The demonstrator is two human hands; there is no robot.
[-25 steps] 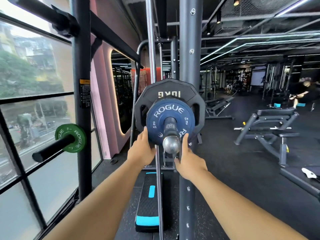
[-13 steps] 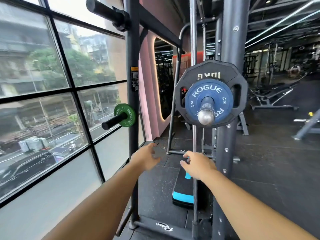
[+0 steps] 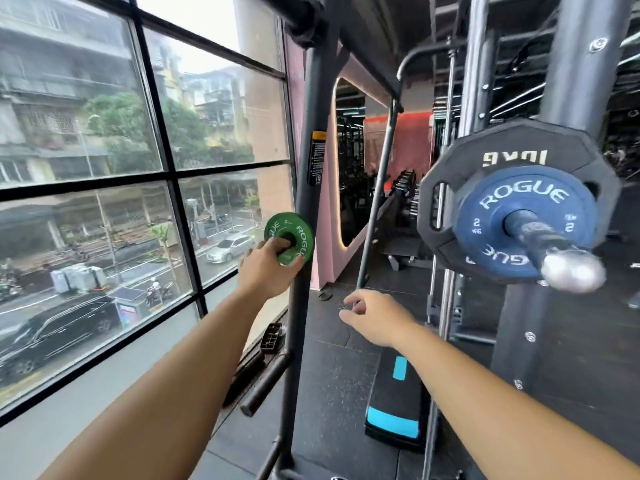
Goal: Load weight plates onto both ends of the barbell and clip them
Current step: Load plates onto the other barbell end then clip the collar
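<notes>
Beside the big window (image 3: pixel 104 168), a dark rack upright (image 3: pixel 306 174) rises from the black rubber floor (image 3: pixel 332 368). A step platform (image 3: pixel 394 407) with blue stripes lies on that floor, to the right of the upright. At far right the barbell sleeve (image 3: pixel 540 237) juts toward the camera. It carries a black 10 kg plate (image 3: pixel 512 154) with a smaller blue plate (image 3: pixel 502 223) pressed against its face.

A small green plate (image 3: pixel 296 233) sits against the upright, probably on a storage peg that the hand hides. The left hand (image 3: pixel 266 268) grips it, with fingers curled into its centre hole. The right hand (image 3: pixel 377 320) hangs low between the upright and the barbell, its fingers loosely curled and holding nothing.

Half a second ago both hands were low and empty, and the left was short of the green plate.
</notes>
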